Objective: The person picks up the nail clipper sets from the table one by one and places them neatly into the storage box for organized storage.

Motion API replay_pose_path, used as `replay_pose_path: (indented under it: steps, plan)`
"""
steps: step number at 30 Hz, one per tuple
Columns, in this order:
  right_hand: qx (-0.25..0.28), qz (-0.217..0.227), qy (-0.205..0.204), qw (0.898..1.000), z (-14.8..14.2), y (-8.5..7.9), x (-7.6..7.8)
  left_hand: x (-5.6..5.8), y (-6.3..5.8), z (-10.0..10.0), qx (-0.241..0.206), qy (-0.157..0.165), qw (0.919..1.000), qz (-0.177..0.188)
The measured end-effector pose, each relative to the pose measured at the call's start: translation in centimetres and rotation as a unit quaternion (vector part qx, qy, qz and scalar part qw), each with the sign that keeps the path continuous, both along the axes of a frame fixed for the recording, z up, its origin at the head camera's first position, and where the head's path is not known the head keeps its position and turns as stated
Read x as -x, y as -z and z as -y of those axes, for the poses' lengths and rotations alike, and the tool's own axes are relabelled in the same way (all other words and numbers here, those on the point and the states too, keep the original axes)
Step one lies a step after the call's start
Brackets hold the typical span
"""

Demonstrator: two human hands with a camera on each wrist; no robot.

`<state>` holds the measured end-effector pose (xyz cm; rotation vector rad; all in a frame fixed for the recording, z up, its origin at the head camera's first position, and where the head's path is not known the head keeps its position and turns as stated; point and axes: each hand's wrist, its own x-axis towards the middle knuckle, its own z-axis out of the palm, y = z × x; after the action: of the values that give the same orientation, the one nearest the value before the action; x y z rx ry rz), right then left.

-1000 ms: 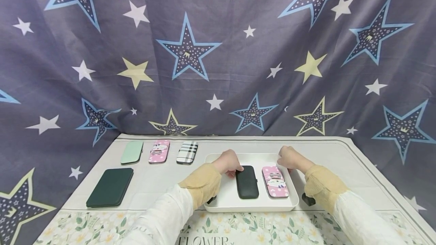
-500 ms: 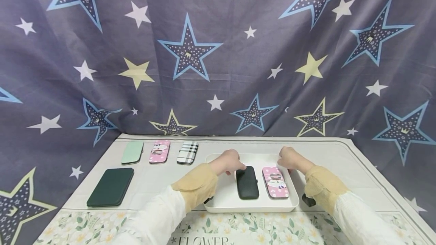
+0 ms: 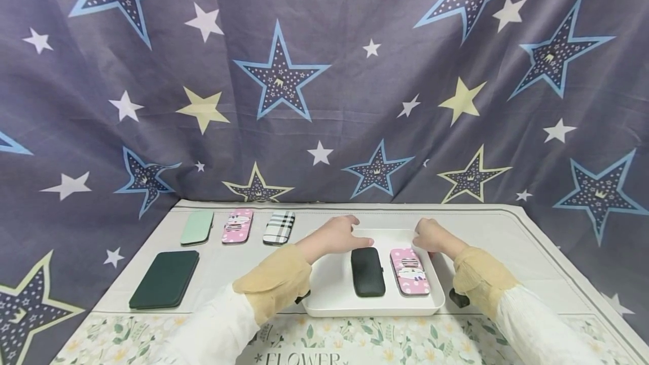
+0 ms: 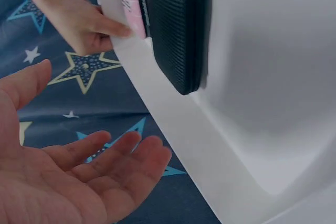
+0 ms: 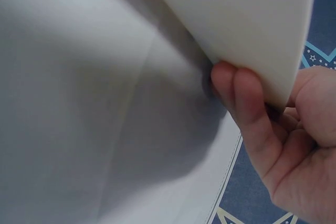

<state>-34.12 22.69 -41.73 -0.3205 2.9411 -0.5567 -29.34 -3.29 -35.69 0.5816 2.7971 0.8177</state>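
Observation:
A white tray holds a black textured clasp case and, to its right, a pink dotted case with a cartoon print. Over the tray's far left part is my left hand, thumb and fingers spread, holding nothing. In the left wrist view that palm shows bare, apart from the black case. At the tray's far right corner, my right hand grips the rim. The right wrist view has the thumb on one side of the tray wall and curled fingers on the other.
Left of the tray, a mint green case, another pink dotted case and a plaid case lie in a row. A larger dark green flat case lies nearer. A star-patterned curtain hangs behind the table.
My left hand has let go of the black case's far end, drawn back up and left, and spread its fingers. The right hand stays on the tray's rim.

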Motion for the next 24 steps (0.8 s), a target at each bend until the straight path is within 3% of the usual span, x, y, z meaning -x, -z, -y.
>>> replay_pose_path:
  steps: [5, 10, 17, 24]
  plan:
    - [0.001, -0.005, -0.003, 1.0, -0.1, 0.1, 0.1, -0.5, -0.4, 0.4, -0.03, 0.018, 0.999, -0.029]
    - [-0.004, -0.004, 0.0, 1.0, 0.0, 0.1, 0.1, -1.2, -0.8, 0.9, -0.044, 0.015, 0.9969, -0.064]
    - [-0.003, 0.002, 0.0, 1.0, 0.1, -0.1, -0.1, -2.3, -1.1, 2.2, -0.032, 0.003, 0.9902, -0.136]
    - [-0.005, 0.001, -0.001, 1.0, 0.1, -0.1, -0.2, -3.1, -1.0, 3.7, -0.022, 0.01, 0.987, -0.159]
